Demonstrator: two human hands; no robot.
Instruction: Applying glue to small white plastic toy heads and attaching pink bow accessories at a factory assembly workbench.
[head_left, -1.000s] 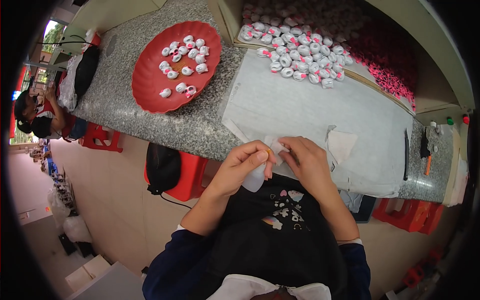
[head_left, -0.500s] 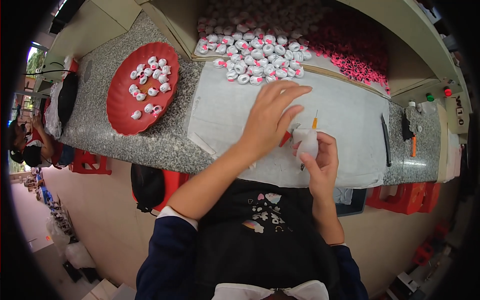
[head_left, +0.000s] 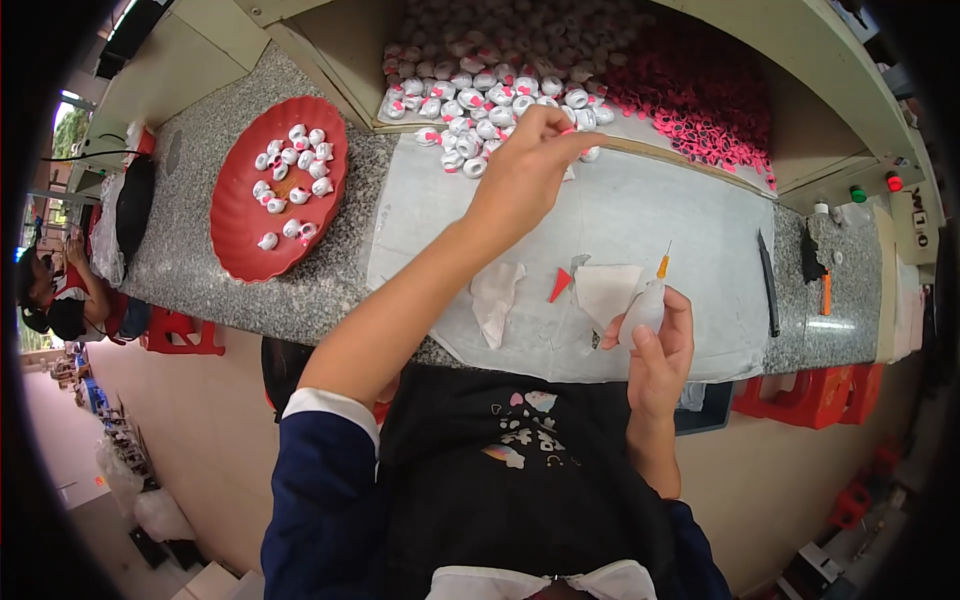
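In my right hand (head_left: 665,350) is a small translucent squeeze bottle (head_left: 642,312) with an orange needle tip (head_left: 663,266) pointing away from me; my fingers are wrapped round it. Over the near edge of a pile of small white ring-shaped pieces with pink parts (head_left: 470,125), my left hand (head_left: 535,155) is closed in a pinch. A bit of pink shows by its fingertips, but what they hold is mostly hidden. Below lie a folded white cloth (head_left: 608,290), a small red triangular piece (head_left: 560,284) and a crumpled white scrap (head_left: 496,303) on white sheeting (head_left: 420,215).
A red scalloped dish (head_left: 235,220) with several white pieces stands at left on the speckled counter (head_left: 370,180). Pink pieces (head_left: 715,130) heap up in the shelf at the back right. A black pen-like tool (head_left: 768,282) and an orange-handled tool (head_left: 827,293) lie at right.
My left hand has moved away from me to the pile and closed into a pinch. The right hand has shifted slightly right and nearer with the bottle, uncovering the cloth and the red piece.
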